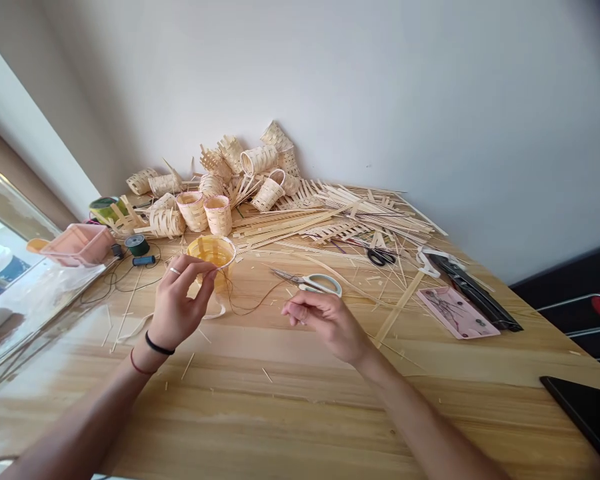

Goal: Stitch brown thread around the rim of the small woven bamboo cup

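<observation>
Pinching a woven bamboo cup (211,257), left hand (180,300) firm, right hand (327,323) loosely open.

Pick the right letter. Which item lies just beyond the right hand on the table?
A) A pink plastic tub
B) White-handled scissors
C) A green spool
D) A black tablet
B. The white-handled scissors lie on the wooden table directly beyond the right hand, closer to it than any of the other listed items.
</observation>
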The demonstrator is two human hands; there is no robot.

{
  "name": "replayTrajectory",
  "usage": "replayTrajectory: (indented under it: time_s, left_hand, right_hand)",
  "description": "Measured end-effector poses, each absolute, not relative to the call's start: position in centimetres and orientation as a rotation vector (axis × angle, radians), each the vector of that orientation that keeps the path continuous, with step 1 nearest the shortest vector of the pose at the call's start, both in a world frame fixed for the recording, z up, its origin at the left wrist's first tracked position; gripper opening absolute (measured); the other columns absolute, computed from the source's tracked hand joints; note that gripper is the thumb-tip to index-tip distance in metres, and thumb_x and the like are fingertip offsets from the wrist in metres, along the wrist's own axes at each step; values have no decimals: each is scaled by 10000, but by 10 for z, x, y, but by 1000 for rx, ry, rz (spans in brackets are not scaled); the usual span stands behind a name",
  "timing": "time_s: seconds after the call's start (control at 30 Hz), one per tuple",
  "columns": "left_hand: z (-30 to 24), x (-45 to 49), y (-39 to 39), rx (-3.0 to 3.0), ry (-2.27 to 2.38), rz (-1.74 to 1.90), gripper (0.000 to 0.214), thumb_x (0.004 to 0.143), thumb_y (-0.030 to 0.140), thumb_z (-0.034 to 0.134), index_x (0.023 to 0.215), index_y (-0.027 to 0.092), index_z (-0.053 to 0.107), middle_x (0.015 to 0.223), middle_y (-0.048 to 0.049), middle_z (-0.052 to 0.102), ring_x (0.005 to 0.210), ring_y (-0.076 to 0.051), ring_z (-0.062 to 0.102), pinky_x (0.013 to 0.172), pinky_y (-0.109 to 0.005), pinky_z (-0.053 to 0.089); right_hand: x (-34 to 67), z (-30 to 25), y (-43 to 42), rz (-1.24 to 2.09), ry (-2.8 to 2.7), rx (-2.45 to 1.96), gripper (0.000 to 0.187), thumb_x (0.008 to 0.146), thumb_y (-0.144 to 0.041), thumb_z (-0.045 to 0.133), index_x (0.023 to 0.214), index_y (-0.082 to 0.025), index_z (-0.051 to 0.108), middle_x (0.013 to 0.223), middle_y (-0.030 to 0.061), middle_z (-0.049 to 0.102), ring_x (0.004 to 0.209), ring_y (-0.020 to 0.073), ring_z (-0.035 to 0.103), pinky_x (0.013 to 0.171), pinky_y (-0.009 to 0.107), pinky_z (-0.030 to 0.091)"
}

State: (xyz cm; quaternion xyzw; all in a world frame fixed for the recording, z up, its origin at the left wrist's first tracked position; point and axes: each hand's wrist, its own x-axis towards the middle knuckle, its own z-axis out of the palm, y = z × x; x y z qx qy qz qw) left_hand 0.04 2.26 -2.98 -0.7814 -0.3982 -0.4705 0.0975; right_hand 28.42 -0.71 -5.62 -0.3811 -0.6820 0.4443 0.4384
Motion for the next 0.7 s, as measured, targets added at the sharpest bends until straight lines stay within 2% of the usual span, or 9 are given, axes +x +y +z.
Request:
replayTrajectory:
  time_s: [0.23, 0.37, 0.47, 0.53, 0.63, 0.7]
  left_hand:
    - [-36, -4, 30, -2300, -1294, -1397, 52, 982, 163, 639, 975, 196, 678, 893, -24, 685, 805, -154, 623, 734, -282, 489]
    - [-36, -7, 31, -2257, -1347, -1407, 48, 979, 169, 640, 966, 194, 680, 874, -18, 673, 772, -145, 602, 717, -274, 478]
    - [-35, -9, 33, -2225, -1368, -1423, 50, 976, 179, 642, 946, 195, 680, 849, -13, 660, 752, -141, 586, 688, -264, 468]
    - [-35, -9, 34, -2220, -1383, -1422, 56, 978, 187, 638, 943, 197, 680, 842, -11, 656, 748, -140, 583, 684, -262, 467]
    - [-36, -10, 34, -2220, -1396, -1425, 58, 980, 196, 634, 944, 199, 680, 845, -11, 658, 736, -138, 576, 684, -263, 468]
    - [-36, -10, 35, -2219, -1396, -1436, 58, 977, 194, 635, 940, 199, 679, 846, -11, 658, 734, -137, 577, 678, -260, 466]
  right_hand:
    - [304, -43, -4, 1142, -1359, -858, 325, 906, -525, 772, 785, -225, 791, 674, 15, 649, 642, 157, 559, 613, 293, 457]
    - [320, -39, 6, 1091, -1180, -799, 292, 821, -496, 856, 731, -230, 775, 643, -3, 629, 633, 140, 549, 630, 281, 477]
    - [335, -38, 13, 1011, -1020, -745, 270, 775, -463, 884, 722, -234, 749, 654, -23, 601, 668, 132, 559, 704, 286, 530]
    - [345, -35, 17, 955, -911, -712, 241, 789, -422, 864, 728, -232, 729, 654, -40, 567, 660, 122, 548, 799, 318, 572]
    - [353, -24, 18, 921, -658, -660, 211, 904, -288, 742, 721, -207, 676, 639, -55, 500, 603, 107, 508, 938, 397, 608]
    - [354, -14, 16, 894, -455, -623, 263, 977, -180, 613, 716, -179, 642, 648, -48, 478, 577, 94, 480, 858, 360, 647]
